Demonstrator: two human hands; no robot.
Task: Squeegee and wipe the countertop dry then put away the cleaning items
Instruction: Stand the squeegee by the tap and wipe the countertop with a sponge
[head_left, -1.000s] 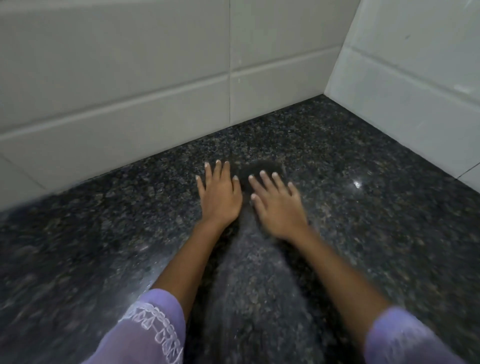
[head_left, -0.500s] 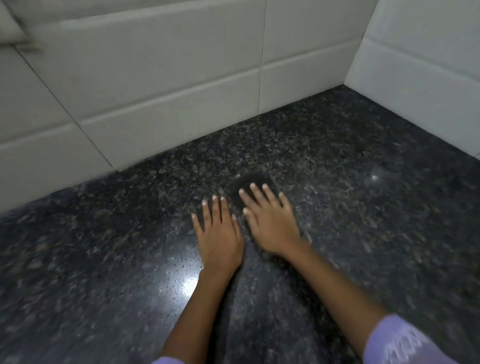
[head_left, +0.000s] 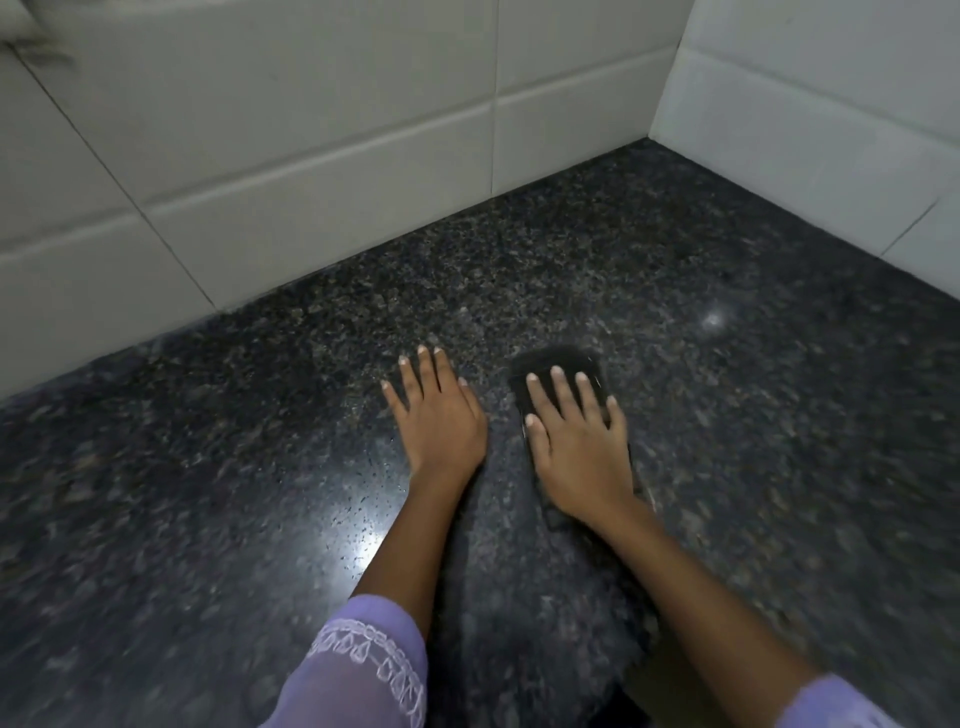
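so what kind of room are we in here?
Probably a kitchen or bathroom counter corner. Dark speckled stone countertop meets white tiled walls on two sides. The right hand presses a dark pad flat on it; the left hand lies flat alongside. Nothing shows which room.

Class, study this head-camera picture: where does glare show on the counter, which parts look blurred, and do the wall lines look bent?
Head view: a bright glare patch sits on the countertop beside the left forearm, with a fainter glint far right; the edges and the near sleeves smear with motion blur; the left hand and right hand on the dark cloth stay fairly sharp; the tile wall lines tilt and splay, wide-angle style.
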